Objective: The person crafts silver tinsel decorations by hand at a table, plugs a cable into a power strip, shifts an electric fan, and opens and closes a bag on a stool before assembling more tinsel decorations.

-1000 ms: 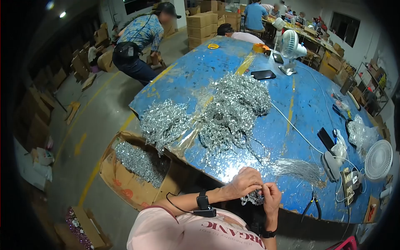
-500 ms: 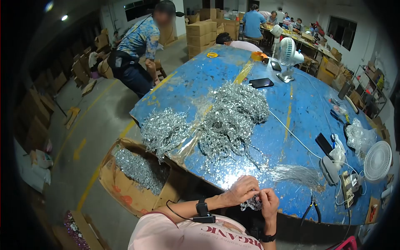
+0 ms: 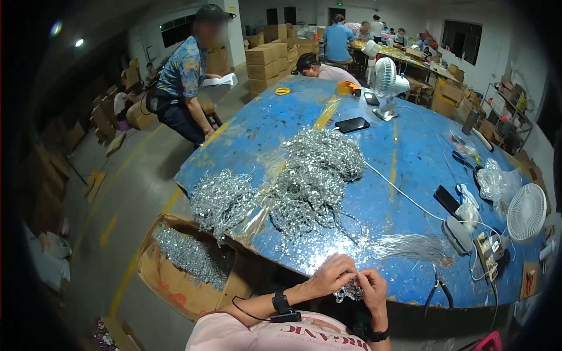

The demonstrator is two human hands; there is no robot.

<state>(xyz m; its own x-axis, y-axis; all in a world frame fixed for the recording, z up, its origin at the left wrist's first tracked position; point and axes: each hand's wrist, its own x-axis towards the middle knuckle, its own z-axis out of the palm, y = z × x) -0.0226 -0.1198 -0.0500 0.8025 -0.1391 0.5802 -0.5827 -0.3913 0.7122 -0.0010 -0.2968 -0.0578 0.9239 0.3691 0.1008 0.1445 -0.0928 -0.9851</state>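
On the worktable (image 3: 374, 199), a large tinsel heap (image 3: 319, 169) lies around the middle, with a smaller tinsel heap (image 3: 221, 202) to its left and a wire bundle (image 3: 410, 247) to its near right. Tinsel strands (image 3: 193, 257) lie in a cardboard box (image 3: 158, 286) at the table's near left corner, while pliers (image 3: 438, 286) lie at the near right edge, left of a power strip (image 3: 486, 257). Behind the large heap is a phone (image 3: 353, 124), with scissors (image 3: 283, 91) far left and a desk fan (image 3: 386, 82) far right.
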